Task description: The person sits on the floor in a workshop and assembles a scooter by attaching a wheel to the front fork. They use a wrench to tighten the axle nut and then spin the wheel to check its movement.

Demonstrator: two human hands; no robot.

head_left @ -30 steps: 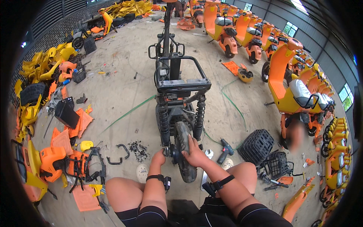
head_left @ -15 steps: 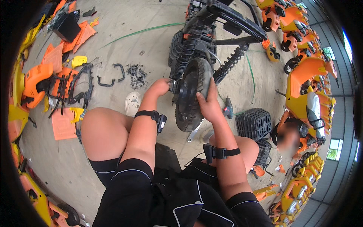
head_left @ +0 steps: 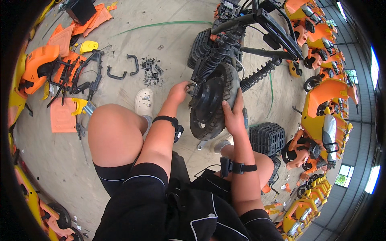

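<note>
In front of me stands a stripped scooter frame point(head_left: 231, 52) with its rear wheel point(head_left: 207, 94), a black hub inside a knobbly tyre, facing me. My left hand point(head_left: 179, 92) is at the wheel's left side, fingers closed near the axle end below the left shock absorber point(head_left: 215, 60); what they hold is hidden. On the tyre's right side lies my right hand point(head_left: 234, 117), gripping it with the thumb on the tread and the fingers along the far sidewall. A second shock absorber point(head_left: 261, 74) slants free of the wheel on the right.
Loose screws point(head_left: 152, 71) and two black curved handles point(head_left: 132, 65) lie on the floor at left, near orange panels point(head_left: 63, 114). By my right hand are a drill point(head_left: 245, 116), partly hidden, and a black crate point(head_left: 267, 135). A spanner point(head_left: 202, 144) lies below the wheel. Yellow-orange scooters point(head_left: 321, 104) line the right.
The view has shifted, so the scooter frame and wheel appear farther right, with more of the hub face showing. Both hands stay at about the same places on the wheel.
</note>
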